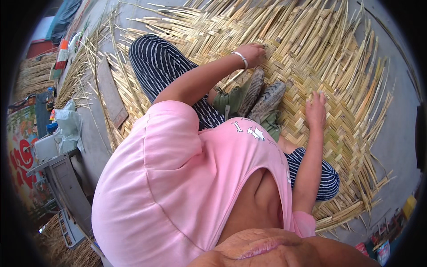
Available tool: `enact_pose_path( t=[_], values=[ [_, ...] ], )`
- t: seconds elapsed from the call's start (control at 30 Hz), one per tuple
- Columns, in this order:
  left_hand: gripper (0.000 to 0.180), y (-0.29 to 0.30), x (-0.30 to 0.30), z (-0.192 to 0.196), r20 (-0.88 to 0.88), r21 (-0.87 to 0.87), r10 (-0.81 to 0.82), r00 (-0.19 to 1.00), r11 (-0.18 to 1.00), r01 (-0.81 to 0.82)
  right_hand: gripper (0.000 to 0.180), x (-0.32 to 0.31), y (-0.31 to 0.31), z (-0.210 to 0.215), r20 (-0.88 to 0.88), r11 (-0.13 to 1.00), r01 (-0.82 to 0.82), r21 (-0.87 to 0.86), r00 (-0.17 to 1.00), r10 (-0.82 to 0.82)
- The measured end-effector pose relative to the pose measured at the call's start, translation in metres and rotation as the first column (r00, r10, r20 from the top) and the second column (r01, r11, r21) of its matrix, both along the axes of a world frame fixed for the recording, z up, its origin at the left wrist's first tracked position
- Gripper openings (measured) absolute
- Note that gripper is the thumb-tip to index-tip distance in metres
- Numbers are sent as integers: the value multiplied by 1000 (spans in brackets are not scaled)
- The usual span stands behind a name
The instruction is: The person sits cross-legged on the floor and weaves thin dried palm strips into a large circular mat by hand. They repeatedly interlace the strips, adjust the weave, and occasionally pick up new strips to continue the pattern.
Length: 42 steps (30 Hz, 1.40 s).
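Person is squatting on the woven reed mat, shoes pinning it flat. Left hand fingers are curling onto a strip; right hand is lying flat, fingers released, holding the weave down.

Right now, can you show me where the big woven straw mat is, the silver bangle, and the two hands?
Big yellow woven straw mat (311, 49), head view, on its bare herringbone weave.
Thin silver bangle (240, 58), head view, on the band at the wrist.
Left hand (252, 53), head view, on its back.
Right hand (315, 110), head view, on its back.
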<state>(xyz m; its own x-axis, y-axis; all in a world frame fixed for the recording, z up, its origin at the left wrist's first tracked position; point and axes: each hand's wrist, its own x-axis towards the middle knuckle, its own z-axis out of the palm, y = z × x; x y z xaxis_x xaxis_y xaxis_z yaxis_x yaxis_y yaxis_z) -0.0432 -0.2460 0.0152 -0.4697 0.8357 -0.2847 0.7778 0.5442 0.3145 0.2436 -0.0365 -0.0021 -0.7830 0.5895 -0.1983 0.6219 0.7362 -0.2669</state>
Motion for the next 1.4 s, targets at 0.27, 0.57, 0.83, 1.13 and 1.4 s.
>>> enact_pose_path(
  t=[0.27, 0.57, 0.83, 1.13, 1.4],
  values=[
    [31, -55, 28, -9, -95, -26, 45, 994, 999, -47, 49, 15, -1, -13, -54, 995, -54, -80, 997, 50],
    [24, -52, 50, -11, -168, -8, 62, 984, 998, -64, 50, 48, 3, 2, -123, 975, -82, -206, 991, 58],
    [30, -80, 40, 71, 107, 89, 158, 982, 982, -168, 50, 103, 43, -18, -95, 989, -4, -150, 995, -11],
    [33, -394, -23, 112, -217, 734, 893, 393, 415, -538, 43, 47, 1, -18, -103, 932, -121, -341, 991, 91],
    [55, -541, 100, -25, -131, -122, 991, 22, 6, -992, 37, 18, -45, 0, -72, 911, -381, -155, 924, 374]
  ],
)
